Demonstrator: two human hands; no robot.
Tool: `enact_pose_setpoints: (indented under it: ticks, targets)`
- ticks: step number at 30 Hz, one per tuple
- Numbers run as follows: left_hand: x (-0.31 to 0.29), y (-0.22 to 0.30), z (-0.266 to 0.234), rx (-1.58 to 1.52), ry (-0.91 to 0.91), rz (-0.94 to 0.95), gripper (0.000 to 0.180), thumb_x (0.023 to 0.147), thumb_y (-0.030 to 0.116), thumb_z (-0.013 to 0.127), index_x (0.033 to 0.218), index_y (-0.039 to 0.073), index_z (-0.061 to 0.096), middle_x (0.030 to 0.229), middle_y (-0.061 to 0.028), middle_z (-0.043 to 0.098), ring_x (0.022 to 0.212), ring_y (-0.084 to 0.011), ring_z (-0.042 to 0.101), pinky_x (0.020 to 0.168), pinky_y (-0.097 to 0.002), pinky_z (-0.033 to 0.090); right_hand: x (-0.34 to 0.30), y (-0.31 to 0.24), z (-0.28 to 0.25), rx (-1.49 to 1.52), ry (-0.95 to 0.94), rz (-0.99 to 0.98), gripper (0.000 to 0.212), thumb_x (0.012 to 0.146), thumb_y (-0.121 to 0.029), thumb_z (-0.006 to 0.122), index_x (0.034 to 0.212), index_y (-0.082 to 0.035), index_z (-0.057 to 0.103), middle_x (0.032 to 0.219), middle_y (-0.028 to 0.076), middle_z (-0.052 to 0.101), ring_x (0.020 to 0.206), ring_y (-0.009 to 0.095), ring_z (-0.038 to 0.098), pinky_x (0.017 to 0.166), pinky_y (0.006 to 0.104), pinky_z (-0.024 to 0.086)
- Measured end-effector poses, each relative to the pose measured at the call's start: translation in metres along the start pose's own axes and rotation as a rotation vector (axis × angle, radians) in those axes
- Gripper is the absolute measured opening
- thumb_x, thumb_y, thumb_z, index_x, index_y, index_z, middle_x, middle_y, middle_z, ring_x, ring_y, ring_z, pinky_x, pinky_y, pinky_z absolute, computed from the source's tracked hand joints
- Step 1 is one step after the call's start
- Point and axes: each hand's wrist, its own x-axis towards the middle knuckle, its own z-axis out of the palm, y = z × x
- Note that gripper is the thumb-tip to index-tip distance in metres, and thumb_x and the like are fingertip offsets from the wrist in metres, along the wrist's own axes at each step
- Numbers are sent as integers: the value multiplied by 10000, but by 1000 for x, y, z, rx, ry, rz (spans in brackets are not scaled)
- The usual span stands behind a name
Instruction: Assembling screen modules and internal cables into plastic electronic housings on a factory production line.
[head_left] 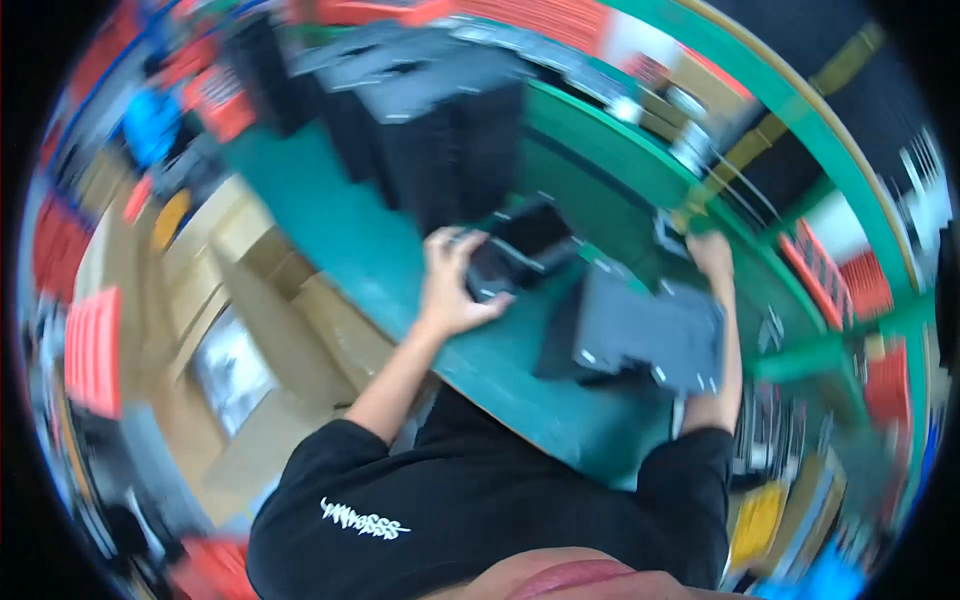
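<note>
My left hand (455,285) is curled round the near left end of a black open-topped box (540,238) on the green workbench (385,275). My right arm stretches past a stack of dark grey panels or boxes (650,325). At the back right of the bench, my right hand (708,252) is beside a small pale-edged item (668,232). Motion smears its fingers, so whether it grips that item is unclear. Tall stacks of black boxes (445,130) stand just beyond my left hand.
Open cardboard cartons (285,310) stand left of the bench, one with clear plastic inside. Red bins (560,25) and small parts line the far ledge. A green frame post (800,110) curves along the right. A red crate (815,270) hangs or stands there.
</note>
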Motion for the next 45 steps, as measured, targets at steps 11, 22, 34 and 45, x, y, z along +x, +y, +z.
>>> enact_pose_setpoints:
  ticks: [11,22,34,45]
  targets:
    - [26,82,8,-657,-8,306,1221,602,482,933,1542,-11,330,1546,-251,380,1421,-407,405,1177,-514,342,-279,-55,-224,759,521,354,192,951,-158,692,964,29,735,852,11,715,758,81,628,722,206,479]
    - [48,142,8,-735,-394,186,1275,702,416,885,1626,4,110,1585,-243,343,1447,-359,390,1211,-454,284,-251,-180,-179,-2,217,-4,229,748,-210,740,821,6,718,753,218,696,795,398,709,748,479,575]
    - [-83,79,51,-510,-605,-237,606,908,94,772,1400,-77,462,1312,-222,590,1206,-307,566,1093,-413,406,-214,-140,-189,-9,171,-268,452,745,-392,842,971,-13,744,936,174,737,927,350,717,792,454,563]
    - [-51,96,70,-225,-512,83,469,963,116,719,1340,-86,527,1242,-202,615,1153,-306,581,1071,-402,411,-252,-95,-202,277,437,-346,276,845,-291,798,940,-56,692,951,105,696,936,321,696,796,427,547]
